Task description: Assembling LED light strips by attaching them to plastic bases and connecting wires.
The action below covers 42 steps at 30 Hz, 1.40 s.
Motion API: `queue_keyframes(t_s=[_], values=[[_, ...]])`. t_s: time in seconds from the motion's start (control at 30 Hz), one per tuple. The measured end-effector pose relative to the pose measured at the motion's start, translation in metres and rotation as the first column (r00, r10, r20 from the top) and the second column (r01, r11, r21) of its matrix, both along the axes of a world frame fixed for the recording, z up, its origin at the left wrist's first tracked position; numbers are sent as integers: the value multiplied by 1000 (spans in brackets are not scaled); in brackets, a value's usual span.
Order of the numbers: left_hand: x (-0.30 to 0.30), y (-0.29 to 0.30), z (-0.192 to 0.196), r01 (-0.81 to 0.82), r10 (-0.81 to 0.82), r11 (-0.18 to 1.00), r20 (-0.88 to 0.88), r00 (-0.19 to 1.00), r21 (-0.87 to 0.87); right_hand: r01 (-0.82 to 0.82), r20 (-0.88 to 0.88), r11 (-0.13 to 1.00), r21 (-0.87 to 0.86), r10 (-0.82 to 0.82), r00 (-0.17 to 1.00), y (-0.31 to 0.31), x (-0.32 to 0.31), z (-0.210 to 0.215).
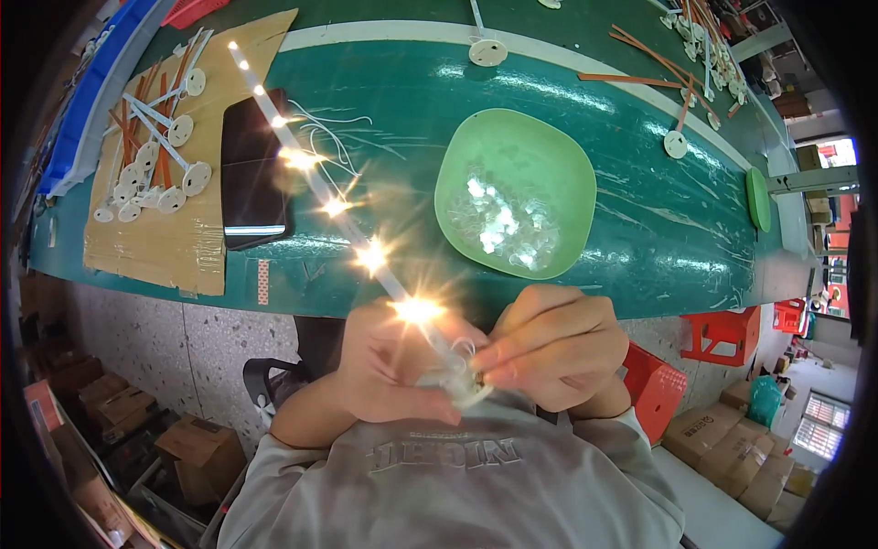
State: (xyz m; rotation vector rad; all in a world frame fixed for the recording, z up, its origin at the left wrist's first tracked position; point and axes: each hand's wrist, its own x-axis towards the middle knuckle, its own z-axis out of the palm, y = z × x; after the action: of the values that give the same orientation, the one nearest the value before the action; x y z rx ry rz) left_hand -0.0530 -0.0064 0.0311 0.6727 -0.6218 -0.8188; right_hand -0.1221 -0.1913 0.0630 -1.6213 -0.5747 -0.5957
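A long white stick [311, 174] with glowing small lights along it runs from the far left of the green table down to my hands. My left hand [389, 366] grips its near end, close to my chest. My right hand [549, 343] pinches a small white round base [465, 386] with thin white wire at that same end. A light-green bowl [457, 160] holding several small clear plastic pieces stands on the table just beyond my hands.
A black phone [251, 174] lies left of the lit stick. A cardboard sheet [165, 242] carries several finished white sticks with round bases [155, 156]. Orange strips and more sticks [695, 46] lie far right. Red stools [654, 384] and cardboard boxes [732, 453] stand on the floor.
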Motion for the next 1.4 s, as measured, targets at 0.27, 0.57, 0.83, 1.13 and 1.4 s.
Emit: queue_keyframes(t_s=[0.27,0.57,0.83,1.13,1.4], values=[[14,4,-4,-376,352,923,210,912,87,302,77,722,-623,-327,942,-28,36,32],[30,11,-20,-388,377,921,194,906,21,40,-134,285,-958,-567,812,-68,88,31],[36,5,-17,-354,340,935,205,918,33,-92,-159,147,-985,-559,814,-67,101,33],[37,6,-16,-380,350,924,339,873,25,-126,-298,327,-937,-554,778,-70,96,30],[35,12,-30,-404,413,911,183,892,-84,395,4,641,-658,-522,853,-27,41,32]])
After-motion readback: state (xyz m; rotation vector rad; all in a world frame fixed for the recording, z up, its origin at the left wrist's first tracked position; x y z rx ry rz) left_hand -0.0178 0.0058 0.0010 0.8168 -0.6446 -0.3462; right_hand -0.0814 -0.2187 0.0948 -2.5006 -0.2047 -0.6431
